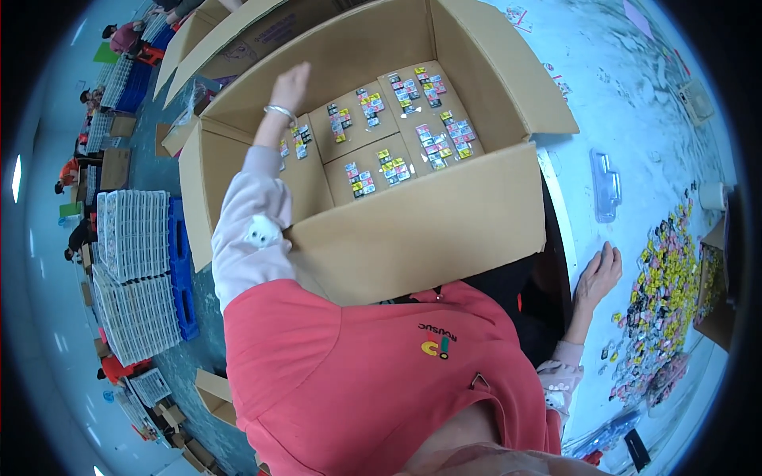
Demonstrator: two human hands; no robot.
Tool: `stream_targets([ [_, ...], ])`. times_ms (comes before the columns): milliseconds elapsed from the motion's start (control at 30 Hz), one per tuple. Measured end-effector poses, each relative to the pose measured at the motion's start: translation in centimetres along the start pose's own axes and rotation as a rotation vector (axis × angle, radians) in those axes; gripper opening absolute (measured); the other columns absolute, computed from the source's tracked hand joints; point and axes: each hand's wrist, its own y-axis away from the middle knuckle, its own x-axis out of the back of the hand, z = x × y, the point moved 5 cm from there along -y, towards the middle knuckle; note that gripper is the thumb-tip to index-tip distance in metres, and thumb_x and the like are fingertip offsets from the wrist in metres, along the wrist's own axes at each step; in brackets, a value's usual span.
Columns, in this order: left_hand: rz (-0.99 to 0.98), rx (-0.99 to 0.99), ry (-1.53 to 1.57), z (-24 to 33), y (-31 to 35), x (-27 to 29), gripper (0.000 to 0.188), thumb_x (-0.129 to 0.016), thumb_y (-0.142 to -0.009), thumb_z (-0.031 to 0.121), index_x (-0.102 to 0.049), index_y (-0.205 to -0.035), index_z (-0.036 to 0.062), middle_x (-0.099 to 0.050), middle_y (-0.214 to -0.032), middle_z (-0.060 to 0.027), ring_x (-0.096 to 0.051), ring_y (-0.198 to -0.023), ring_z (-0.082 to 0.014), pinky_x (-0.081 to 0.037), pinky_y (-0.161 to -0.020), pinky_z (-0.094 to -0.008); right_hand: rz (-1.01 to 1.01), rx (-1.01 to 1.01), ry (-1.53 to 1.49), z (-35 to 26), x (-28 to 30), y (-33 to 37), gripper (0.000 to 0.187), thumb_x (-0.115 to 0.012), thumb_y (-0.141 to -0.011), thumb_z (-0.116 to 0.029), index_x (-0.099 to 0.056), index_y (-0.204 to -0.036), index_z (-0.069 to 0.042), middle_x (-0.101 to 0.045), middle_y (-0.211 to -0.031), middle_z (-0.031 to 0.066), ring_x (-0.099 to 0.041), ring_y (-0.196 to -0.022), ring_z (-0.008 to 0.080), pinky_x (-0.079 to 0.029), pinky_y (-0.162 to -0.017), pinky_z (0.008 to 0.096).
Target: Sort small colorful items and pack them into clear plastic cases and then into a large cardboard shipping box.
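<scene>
My left hand [294, 86], with a silver bangle on the wrist, is raised over the left side of a large open cardboard box [397, 230]. Its fingers look curled and pressed together; whatever may be inside them is hidden. Down in the box lie brown inner cartons [325, 131] with several clusters of small colourful labelled pieces [393, 166] on top. My right hand [599, 274] rests on the pale marbled table [587, 190] to the right of the box, fingers spread, holding nothing. Just beyond it lies a clear plastic tray [606, 186].
A wide pile of small yellow, pink and black pieces [659, 293] covers the table's right side. Stacked white crates [139, 278] on a blue pallet [182, 293] stand at left. More cartons [214, 393] sit on the floor. Other people [127, 38] work along the far left.
</scene>
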Motion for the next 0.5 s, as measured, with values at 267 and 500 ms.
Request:
stream_targets([
  [267, -0.153, -0.549, 0.775, 32.0, 5.3, 3.0, 0.025, -0.057, -0.089, 0.014, -0.061, -0.110, 0.0003, -0.063, -0.095, -0.0055, -0.058, -0.086, -0.0115, -0.046, -0.076, -0.0247, 0.063, -0.099, -0.221, 2.2, -0.4, 1.0, 0.036, -0.063, -0.077, -0.010, -0.058, -0.112, -0.005, -0.052, -0.119, 0.0195, -0.047, -0.112, 0.0359, -0.036, -0.097, 0.0422],
  [500, -0.791, -1.276, 0.665, 54.9, 15.9, -9.4, 0.026, -0.058, -0.086, 0.014, -0.061, -0.107, 0.0007, -0.063, -0.101, -0.0157, -0.060, -0.094, -0.0313, -0.047, -0.083, -0.0358, 0.230, -0.322, -0.092, 6.6, 8.6, 6.1, 0.050, -0.065, -0.078, -0.015, -0.050, -0.125, -0.008, -0.044, -0.128, 0.0174, -0.042, -0.118, 0.0360, -0.033, -0.100, 0.0433],
])
